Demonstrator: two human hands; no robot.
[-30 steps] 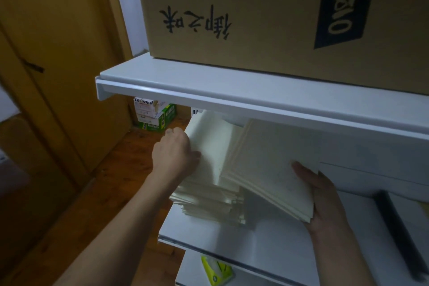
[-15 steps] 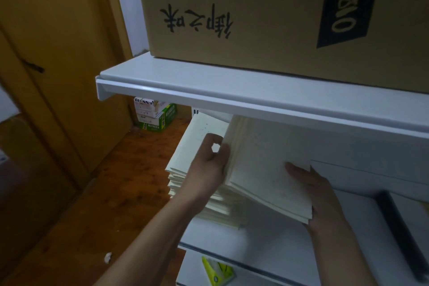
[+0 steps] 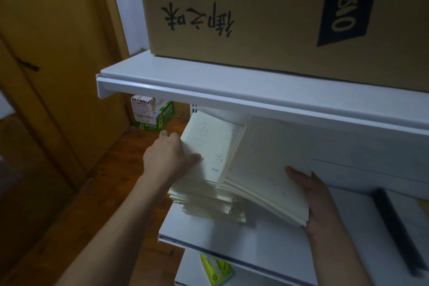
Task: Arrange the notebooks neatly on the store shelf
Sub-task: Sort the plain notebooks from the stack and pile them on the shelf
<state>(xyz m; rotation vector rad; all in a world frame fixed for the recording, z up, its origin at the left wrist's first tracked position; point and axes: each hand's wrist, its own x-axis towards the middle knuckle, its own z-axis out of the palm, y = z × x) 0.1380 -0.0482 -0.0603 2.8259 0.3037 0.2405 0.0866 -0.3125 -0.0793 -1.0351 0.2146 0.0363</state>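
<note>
Large cardboard box on white upper shelf, lower shelf carrying stack of cream notebooks at its left end, tilted notebook bundle leaning on it, left hand gripping the stack's top edge, right hand clasping the bundle

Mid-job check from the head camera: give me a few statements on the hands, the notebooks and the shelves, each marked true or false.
1. The cardboard box sits on the upper shelf. True.
2. The left hand rests on the cardboard box. False: it grips the left edge of the notebook stack on the middle shelf.
3. The right hand holds a tilted bundle of notebooks. True.
4. The packet on the lower shelf is red. False: it is yellow-green.
</note>
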